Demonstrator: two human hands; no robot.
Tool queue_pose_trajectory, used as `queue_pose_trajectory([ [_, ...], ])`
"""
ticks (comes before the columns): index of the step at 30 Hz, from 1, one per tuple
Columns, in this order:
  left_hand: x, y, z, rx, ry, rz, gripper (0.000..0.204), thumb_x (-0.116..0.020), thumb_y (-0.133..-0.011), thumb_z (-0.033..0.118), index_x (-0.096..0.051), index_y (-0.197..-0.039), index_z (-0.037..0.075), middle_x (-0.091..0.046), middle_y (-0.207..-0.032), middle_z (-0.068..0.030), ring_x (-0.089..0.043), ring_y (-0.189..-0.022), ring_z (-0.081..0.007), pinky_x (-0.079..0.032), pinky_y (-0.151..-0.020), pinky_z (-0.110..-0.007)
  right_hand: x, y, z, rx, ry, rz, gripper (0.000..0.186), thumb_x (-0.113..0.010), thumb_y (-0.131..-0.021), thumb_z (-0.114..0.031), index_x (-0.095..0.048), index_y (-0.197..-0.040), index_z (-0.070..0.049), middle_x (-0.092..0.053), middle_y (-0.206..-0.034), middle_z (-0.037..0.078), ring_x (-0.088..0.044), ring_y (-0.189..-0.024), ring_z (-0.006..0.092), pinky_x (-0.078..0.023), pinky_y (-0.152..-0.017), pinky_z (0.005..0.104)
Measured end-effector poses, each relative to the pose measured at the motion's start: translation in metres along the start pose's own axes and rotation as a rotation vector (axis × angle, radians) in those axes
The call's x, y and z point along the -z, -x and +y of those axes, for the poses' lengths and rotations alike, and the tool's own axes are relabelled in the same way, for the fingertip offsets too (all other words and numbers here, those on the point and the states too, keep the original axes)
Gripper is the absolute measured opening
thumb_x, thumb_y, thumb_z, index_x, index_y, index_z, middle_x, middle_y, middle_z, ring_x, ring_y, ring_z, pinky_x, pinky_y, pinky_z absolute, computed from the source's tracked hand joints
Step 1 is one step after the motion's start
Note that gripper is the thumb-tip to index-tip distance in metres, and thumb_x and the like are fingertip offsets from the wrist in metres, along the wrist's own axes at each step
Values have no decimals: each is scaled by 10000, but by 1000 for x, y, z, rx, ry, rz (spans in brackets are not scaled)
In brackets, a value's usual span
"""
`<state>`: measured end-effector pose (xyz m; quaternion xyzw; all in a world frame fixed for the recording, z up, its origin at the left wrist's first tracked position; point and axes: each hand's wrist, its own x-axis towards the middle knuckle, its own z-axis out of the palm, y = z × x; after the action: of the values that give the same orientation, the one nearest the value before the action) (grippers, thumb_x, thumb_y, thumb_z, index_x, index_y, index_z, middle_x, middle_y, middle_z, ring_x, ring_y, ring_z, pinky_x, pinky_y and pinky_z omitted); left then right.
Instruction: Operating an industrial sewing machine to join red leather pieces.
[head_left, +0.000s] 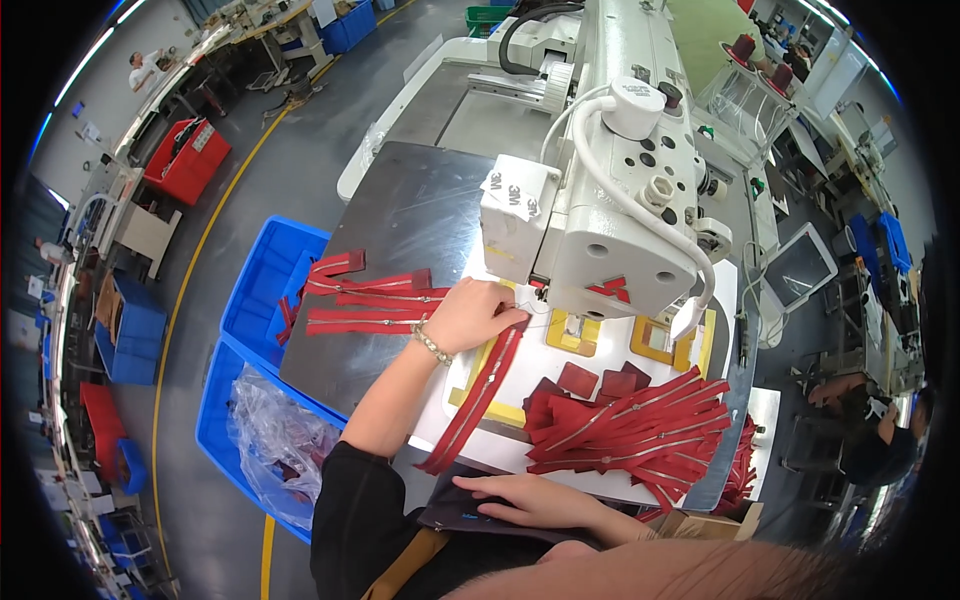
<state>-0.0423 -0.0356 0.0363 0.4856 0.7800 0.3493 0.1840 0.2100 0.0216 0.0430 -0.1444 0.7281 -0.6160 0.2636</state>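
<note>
Red zipper: a long red zipper (pixel 478 398) lies on the white surface (pixel 600 480), inside a yellow guide frame (pixel 470 385). Its upper end is under the fingers of the left hand, and its lower end hangs over the near edge of the surface.
Left hand: the left hand (pixel 478 314) reaches forward to the needle area of the white sewing machine (pixel 610 200). The fingers are curled down and press together on the top of the zipper tape, probably to keep it straight in the frame.
Right hand: the right hand (pixel 535 500) lies flat, with the fingers stretched, on a dark flat piece (pixel 450 512) near the body. It grips nothing; it seems only to rest or to steady.
Beyond the right hand: a loose pile of red zippers (pixel 640 430) is spread on the surface, near enough to be taken one by one.
Left of the left hand: some more red zippers (pixel 370 295) lie in a row on the grey metal plate (pixel 400 220), apart from the pile.
Further left, lower: two blue bins (pixel 255 330) stand on the floor; one holds a clear plastic bag (pixel 275 440).
Behind the pile: more yellow frames (pixel 665 340) lie under the machine head.
</note>
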Motion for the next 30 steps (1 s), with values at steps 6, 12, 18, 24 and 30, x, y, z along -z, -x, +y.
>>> queue_pose_trajectory([
  [6, -8, 32, 6, 26, -475, -7, 945, -742, -635, 523, -339, -1344, 46, -354, -1345, -187, -336, -1265, -336, -183, -1041, -590, 13, 35, -15, -126, -46, 187, 401, -554, -924, -181, -505, -1320, -142, -655, -1035, 142, -646, -915, 270, -499, -813, 334],
  [12, 23, 69, -17, 194, -605, 132, 943, -767, -641, 362, -294, -1412, 94, -311, -1426, -177, -286, -1335, -330, -162, -1063, -589, 45, 107, -59, 711, 296, 678, 171, -626, -788, -1, -687, -947, -17, -676, -905, 162, -656, -743, 234, -511, -644, 338],
  [18, 43, 79, -43, 385, -778, 357, 878, -770, -684, 266, -305, -1414, 118, -294, -1455, -166, -294, -1335, -319, -182, -1050, -603, 52, 136, -85, 1060, 408, 694, 160, -629, -792, -14, -681, -943, -26, -671, -888, 156, -650, -725, 230, -505, -629, 335],
  [24, 36, 71, -28, 316, -954, 476, 811, -776, -672, 262, -390, -1376, 144, -344, -1426, -135, -333, -1311, -287, -173, -1060, -559, 47, 140, -88, 1161, 401, 677, 150, -631, -796, -27, -675, -939, -36, -667, -872, 149, -643, -707, 227, -500, -615, 332],
  [30, 8, 68, 15, 125, -805, 443, 676, -747, -698, 264, -481, -1309, 152, -423, -1371, -110, -368, -1281, -276, -168, -1057, -542, 40, 148, -88, 1188, 397, 684, 139, -634, -800, -41, -669, -935, -46, -662, -855, 143, -637, -689, 223, -494, -600, 329],
])
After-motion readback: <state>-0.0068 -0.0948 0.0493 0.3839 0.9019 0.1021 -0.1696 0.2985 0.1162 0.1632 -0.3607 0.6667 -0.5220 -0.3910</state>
